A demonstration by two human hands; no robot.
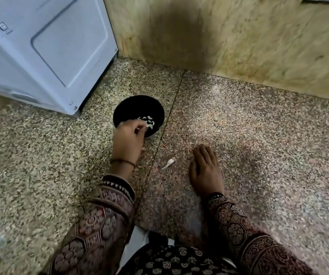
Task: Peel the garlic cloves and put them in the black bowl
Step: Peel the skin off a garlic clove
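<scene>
Fingers (134, 130) of left hand (127, 142) are curled over the near rim of the black bowl (136, 105). They look to be pinching a small clove (139, 128), though blur there is heavy, so not certain. Wrist carries a thin dark thread band (123, 162).

Right hand (205, 167) is palm down on the floor (269, 139). Its fingers are straight and close together, holding nothing. It sits right of the bowl and nearer, well apart from it.

Black bowl sits on the floor, left of centre, just beside the near right corner of a white appliance (46, 52). Peeled cloves (149, 121) lie in a small pile inside, toward the bowl's near right side.

One pale scrap (168, 163) lies on the floor between the two hands, touching neither. Can't tell if it's peel or a clove.

Floor is speckled stone with a seam line running near-to-far just right of the bowl. Far side is a yellowish stone wall (249, 46) with a dark smudge (179, 32) on it. Both arms are in dark patterned sleeves (100, 225).
</scene>
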